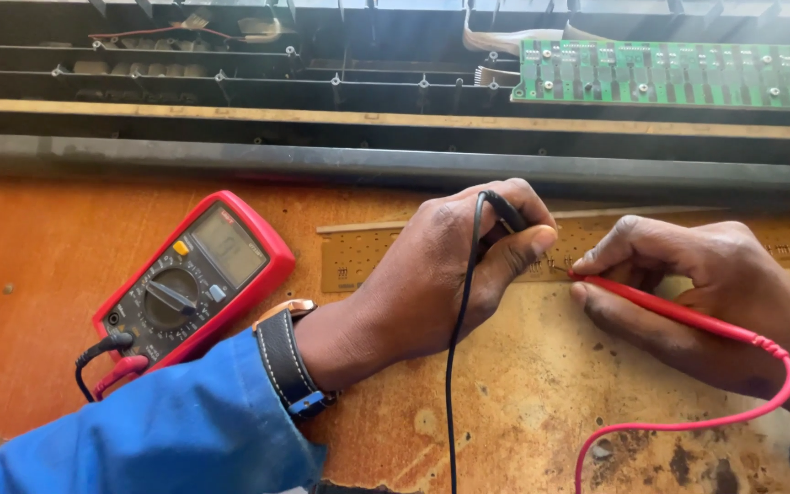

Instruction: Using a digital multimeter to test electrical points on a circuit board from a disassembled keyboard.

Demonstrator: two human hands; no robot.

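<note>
multimeter (192,279) left of circuit strip (358,252), keyboard chassis (395,82) behind both

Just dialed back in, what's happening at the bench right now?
A person is probing a long tan circuit strip lying on the worn wooden bench. The left hand pinches the black probe, and the right hand holds the red probe, both tips set close together on the strip. Their leads run from a red multimeter lying to the left. Behind, an opened keyboard chassis shows a green circuit board.
</note>
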